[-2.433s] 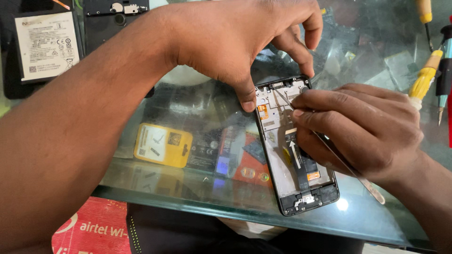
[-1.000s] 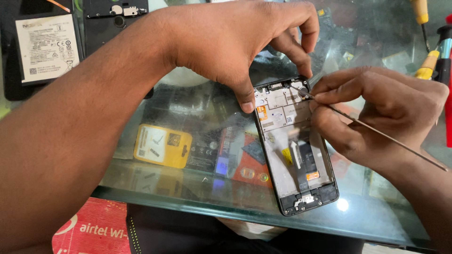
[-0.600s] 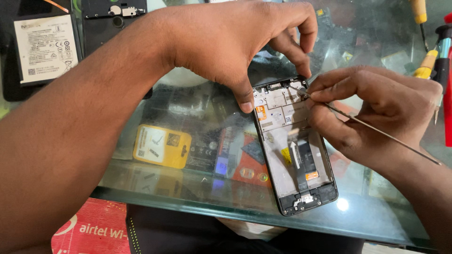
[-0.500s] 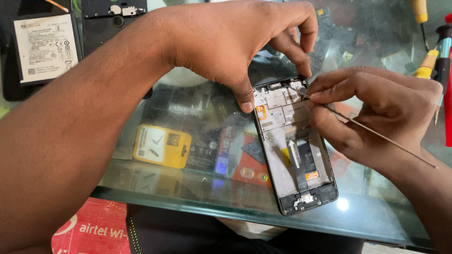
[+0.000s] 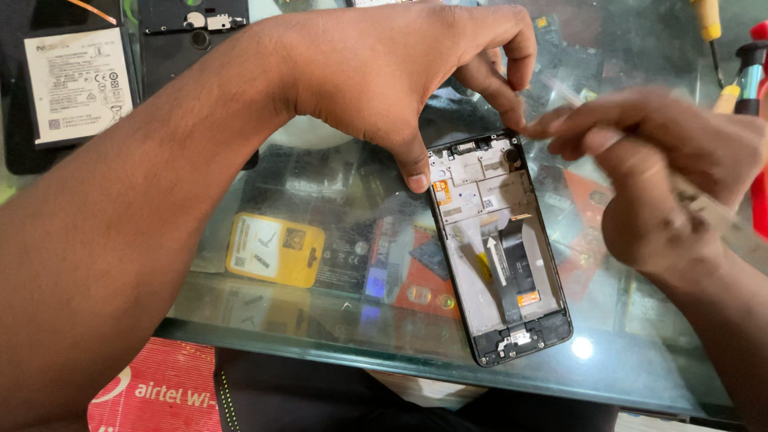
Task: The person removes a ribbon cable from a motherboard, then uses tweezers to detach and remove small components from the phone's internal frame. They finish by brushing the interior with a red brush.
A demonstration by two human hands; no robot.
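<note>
Nearest the camera, the glass table (image 5: 336, 340) edge runs across the bottom, with a red printed sheet (image 5: 160, 388) below it and a yellow card (image 5: 276, 250) plus colourful packets showing under the glass.

On the glass lies the opened phone (image 5: 500, 248), back cover off, long axis running away from the camera, bottom end nearest. A dark flat cable (image 5: 516, 264) and a yellow tab (image 5: 482, 266) sit in the middle of the frame; the grey board is at the far end.

Left hand (image 5: 400, 72) reaches over from the left. Thumb presses the phone's left edge near the top, index finger touches the top right corner. So the fingers pinch the phone's upper end, holding it steady.

Right hand (image 5: 664, 172) is blurred, just right of the phone's top corner. Fingers are bunched around a thin pale tool (image 5: 720, 216) that trails off to the lower right; the tip is too blurred to locate.

Step in hand, judged: working at the top right corner of the board with the tool, phone clamped by the other hand. A next move there would need a steady tip and light force near the small parts.

Farther back: a loose battery (image 5: 76, 84) at top left, a dark back cover (image 5: 192, 20) beside it, and 2 screwdrivers (image 5: 740, 72) at top right.
</note>
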